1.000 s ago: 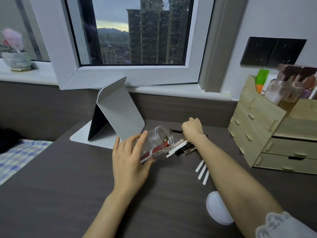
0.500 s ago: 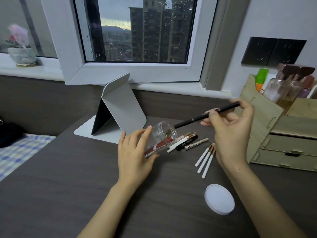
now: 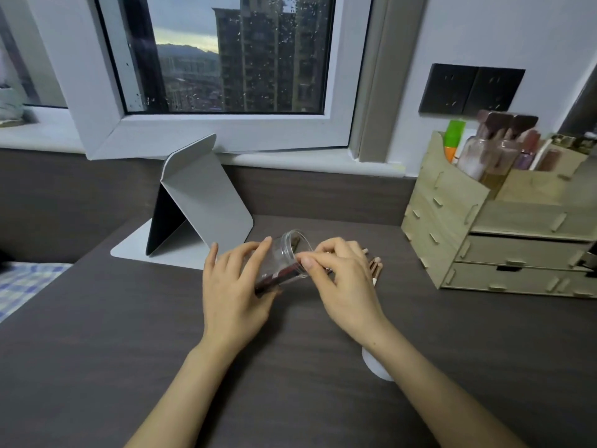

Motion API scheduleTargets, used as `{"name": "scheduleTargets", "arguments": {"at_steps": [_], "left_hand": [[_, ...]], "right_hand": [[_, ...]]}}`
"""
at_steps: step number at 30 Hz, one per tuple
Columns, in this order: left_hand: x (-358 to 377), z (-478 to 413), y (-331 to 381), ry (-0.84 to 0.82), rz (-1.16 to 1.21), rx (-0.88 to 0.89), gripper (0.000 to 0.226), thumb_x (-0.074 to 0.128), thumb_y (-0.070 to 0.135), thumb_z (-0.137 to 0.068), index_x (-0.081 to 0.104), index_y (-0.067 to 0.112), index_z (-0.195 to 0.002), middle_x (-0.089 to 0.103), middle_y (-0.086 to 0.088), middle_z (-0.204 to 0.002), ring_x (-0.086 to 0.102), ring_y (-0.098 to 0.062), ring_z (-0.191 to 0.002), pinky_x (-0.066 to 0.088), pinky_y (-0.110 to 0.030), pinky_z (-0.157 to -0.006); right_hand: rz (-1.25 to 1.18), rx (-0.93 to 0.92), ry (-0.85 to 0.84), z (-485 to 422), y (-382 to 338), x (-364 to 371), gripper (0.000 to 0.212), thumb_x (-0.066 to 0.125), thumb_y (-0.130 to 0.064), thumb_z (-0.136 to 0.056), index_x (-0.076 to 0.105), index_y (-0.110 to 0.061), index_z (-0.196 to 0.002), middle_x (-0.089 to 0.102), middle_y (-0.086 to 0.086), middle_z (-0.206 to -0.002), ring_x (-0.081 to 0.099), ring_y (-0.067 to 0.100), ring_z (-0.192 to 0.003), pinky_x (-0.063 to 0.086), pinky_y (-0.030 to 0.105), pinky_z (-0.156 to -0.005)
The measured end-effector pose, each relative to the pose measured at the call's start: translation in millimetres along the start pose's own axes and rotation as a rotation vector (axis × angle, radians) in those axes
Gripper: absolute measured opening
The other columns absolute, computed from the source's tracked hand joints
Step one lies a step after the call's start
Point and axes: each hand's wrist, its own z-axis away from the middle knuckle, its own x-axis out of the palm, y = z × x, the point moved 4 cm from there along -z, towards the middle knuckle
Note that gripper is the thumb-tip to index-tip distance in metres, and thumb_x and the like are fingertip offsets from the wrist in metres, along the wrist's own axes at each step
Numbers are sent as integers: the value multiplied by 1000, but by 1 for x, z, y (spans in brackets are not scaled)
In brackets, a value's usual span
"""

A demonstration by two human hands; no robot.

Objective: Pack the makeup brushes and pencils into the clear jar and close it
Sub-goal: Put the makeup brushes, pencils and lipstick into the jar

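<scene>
My left hand [image 3: 232, 286] grips the clear jar [image 3: 286, 253], which is tilted on the dark desk [image 3: 129, 334] with its mouth turned up and to the right. Dark red and black sticks lie inside it. At the jar's mouth, my right hand [image 3: 342, 279] has its fingers pinched on the black pencil, which is almost entirely hidden by the fingers and the jar. Just behind that hand, a few brushes [image 3: 376, 265] with pale handles show on the desk. The jar's white lid [image 3: 374, 367] lies nearer me, half covered by my right forearm.
A grey folding stand [image 3: 200, 202] sits at the back left of the desk. A wooden drawer organizer [image 3: 484, 227] holding bottles stands at the right. The window sill [image 3: 290, 156] runs behind, and checked bedding [image 3: 22, 286] lies beyond the desk's left edge.
My right hand lifted the black pencil off the desk, swung it up, then brought it down to the jar's mouth. The left hand kept the jar tilted.
</scene>
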Motion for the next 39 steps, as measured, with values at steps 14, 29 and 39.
{"name": "scheduleTargets", "arguments": {"at_steps": [14,29,39], "left_hand": [[-1,-2,-5,-11,-24,-44,88,88,24,-49,50,16,-128,62,-7,-109,58,-30,-95,28,-56,-105],[-1,-2,-5,-13,-19,-48,86,87,23,-50,50,16,-127,61,-6,-109,57,-26,-94,26,-55,-107],[0,-1,-2,-16,-24,-13,86,87,23,-52,48,16,-128,61,-8,-109,59,-29,-93,28,-55,-106]], "right_hand": [[722,43,-419,-40,136,13,32,46,-17,-92,57,-23,-121,61,0,-127,47,26,-117,32,37,-94],[541,-104,-358,-56,126,-8,5,48,-9,-91,50,-12,-95,52,3,-84,51,30,-86,28,33,-69],[263,-254,33,-21,26,-54,22,53,-39,-84,69,-24,-90,64,-5,-70,46,13,-68,39,30,-62]]}}
